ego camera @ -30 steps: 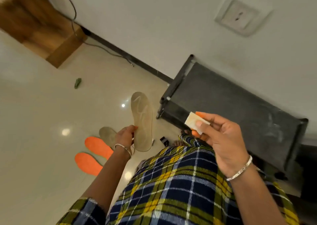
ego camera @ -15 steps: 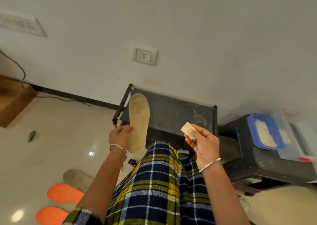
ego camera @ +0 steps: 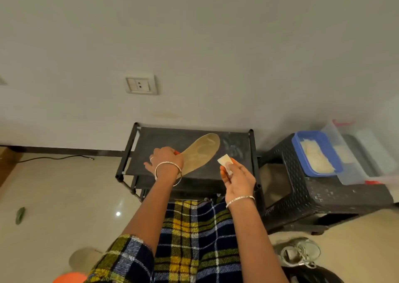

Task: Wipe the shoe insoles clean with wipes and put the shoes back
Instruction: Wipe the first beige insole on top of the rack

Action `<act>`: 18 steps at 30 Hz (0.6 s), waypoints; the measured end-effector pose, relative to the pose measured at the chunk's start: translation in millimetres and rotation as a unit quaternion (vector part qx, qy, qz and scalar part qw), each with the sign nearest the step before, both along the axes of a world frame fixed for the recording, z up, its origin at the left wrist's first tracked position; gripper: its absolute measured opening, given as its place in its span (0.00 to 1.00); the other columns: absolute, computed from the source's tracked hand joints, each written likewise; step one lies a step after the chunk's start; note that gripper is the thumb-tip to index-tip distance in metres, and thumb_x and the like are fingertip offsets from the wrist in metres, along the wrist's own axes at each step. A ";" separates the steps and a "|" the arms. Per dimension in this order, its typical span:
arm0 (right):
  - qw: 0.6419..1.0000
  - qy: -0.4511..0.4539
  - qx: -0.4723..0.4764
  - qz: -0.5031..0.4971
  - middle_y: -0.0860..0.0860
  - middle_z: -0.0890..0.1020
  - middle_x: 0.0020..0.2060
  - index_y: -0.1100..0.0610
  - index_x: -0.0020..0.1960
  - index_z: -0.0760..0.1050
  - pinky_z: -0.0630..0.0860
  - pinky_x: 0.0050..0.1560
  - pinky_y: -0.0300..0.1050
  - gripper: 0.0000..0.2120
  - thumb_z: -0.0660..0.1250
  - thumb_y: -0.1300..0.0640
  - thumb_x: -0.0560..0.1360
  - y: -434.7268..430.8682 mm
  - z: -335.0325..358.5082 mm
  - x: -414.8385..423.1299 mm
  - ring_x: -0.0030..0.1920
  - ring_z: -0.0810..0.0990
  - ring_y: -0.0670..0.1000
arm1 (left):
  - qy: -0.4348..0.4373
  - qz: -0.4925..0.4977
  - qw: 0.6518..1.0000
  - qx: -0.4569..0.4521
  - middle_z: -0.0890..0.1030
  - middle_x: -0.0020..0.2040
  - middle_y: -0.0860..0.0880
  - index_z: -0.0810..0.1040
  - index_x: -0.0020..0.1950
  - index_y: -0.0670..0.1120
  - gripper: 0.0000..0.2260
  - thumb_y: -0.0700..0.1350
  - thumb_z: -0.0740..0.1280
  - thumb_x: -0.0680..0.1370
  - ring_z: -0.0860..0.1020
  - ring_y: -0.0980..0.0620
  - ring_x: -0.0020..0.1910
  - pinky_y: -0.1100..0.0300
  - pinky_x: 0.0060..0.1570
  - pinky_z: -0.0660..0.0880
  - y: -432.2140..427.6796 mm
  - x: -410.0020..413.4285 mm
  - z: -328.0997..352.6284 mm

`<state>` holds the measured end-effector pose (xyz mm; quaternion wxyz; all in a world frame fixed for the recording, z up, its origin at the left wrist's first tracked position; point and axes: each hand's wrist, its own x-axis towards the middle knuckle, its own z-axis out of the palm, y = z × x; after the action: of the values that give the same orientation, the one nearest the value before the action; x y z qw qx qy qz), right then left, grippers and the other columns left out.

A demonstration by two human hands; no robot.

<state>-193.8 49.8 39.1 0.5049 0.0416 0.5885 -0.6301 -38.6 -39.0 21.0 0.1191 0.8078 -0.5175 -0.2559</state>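
- Over the black rack [ego camera: 151, 140], left hand [ego camera: 167, 159] grips the flat tan insole [ego camera: 201, 152] at its heel, fingers curled.
- Beside it, right hand [ego camera: 237, 179] pinches a small folded white wipe [ego camera: 224, 159].
- Rightward: lattice-textured stool [ego camera: 323, 196] bearing a blue tub [ego camera: 298, 144]; laced sneaker [ego camera: 300, 252] on floor.

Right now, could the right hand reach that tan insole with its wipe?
Probably yes. The right hand pinches the wipe just beside the tan insole, which the left hand holds by its heel end over the black rack; nothing lies between them.
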 end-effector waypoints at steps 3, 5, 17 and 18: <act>1.000 -0.019 0.009 0.007 0.58 0.85 0.42 0.61 0.47 0.82 0.82 0.43 0.42 0.07 0.72 0.70 0.73 -28.9 -17.1 -3.8 0.38 0.83 0.51 | -0.078 0.007 0.997 0.007 0.74 0.63 0.45 0.84 0.50 0.54 0.08 0.49 0.65 0.78 0.66 0.41 0.69 0.33 0.71 0.43 -7.5 -13.6 -17.6; 0.999 -0.021 0.028 -0.009 0.58 0.85 0.42 0.62 0.48 0.82 0.83 0.41 0.42 0.07 0.72 0.70 0.72 -51.8 -32.2 -10.5 0.37 0.83 0.51 | -0.084 0.022 0.996 -0.007 0.72 0.65 0.46 0.83 0.49 0.54 0.06 0.48 0.66 0.77 0.63 0.42 0.72 0.32 0.71 0.39 -12.1 -17.8 -32.5; 0.998 0.028 0.020 -0.057 0.58 0.84 0.44 0.60 0.47 0.81 0.81 0.41 0.40 0.07 0.70 0.69 0.74 -121.4 -68.8 -67.5 0.39 0.82 0.51 | -0.047 -0.038 0.998 0.010 0.66 0.73 0.48 0.79 0.52 0.59 0.06 0.50 0.64 0.79 0.51 0.43 0.77 0.32 0.70 0.37 -93.8 -17.5 -106.6; 0.998 0.036 0.026 -0.047 0.58 0.84 0.44 0.60 0.48 0.81 0.82 0.41 0.40 0.07 0.71 0.69 0.74 -121.8 -71.1 -67.7 0.40 0.83 0.51 | -0.048 -0.042 0.998 0.006 0.64 0.75 0.48 0.79 0.54 0.59 0.07 0.50 0.64 0.79 0.49 0.43 0.78 0.32 0.70 0.37 -98.5 -20.5 -108.9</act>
<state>-261.4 -72.0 -31.9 0.4515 0.0596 0.6202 -0.6387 -59.0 -137.5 -88.0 0.0788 0.7973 -0.5546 -0.2247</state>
